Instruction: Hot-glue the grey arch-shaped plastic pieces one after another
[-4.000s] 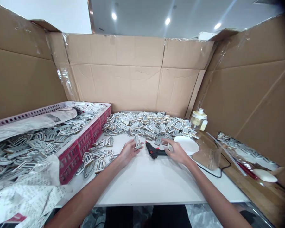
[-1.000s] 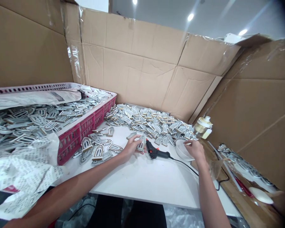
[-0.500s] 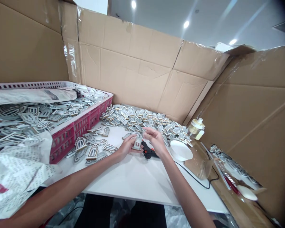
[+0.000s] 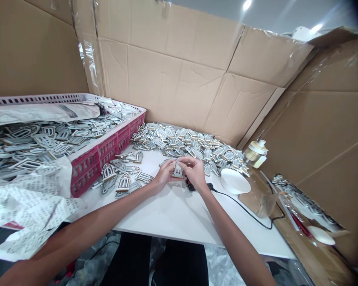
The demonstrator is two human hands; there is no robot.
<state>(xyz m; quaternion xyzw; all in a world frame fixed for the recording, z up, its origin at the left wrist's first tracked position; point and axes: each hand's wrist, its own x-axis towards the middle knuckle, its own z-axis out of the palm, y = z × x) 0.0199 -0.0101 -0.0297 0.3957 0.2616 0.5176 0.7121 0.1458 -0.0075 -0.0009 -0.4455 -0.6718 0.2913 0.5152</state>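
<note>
Fingertips of the left hand (image 4: 166, 174) and right hand (image 4: 195, 172) pinched a small arched piece (image 4: 178, 171) upright between them, near the middle of the white table (image 4: 173, 222), with both forearms angling in from the near edge. A glue gun (image 4: 191, 186) lay mostly hidden under the right hand. Only a loose scatter (image 4: 123, 182) of pieces lay out by the red crate (image 4: 107, 157), which was heaped full, while a large heap (image 4: 185, 143) covered the table's back edge. A white bowl (image 4: 234, 181) sat toward the right edge.
</note>
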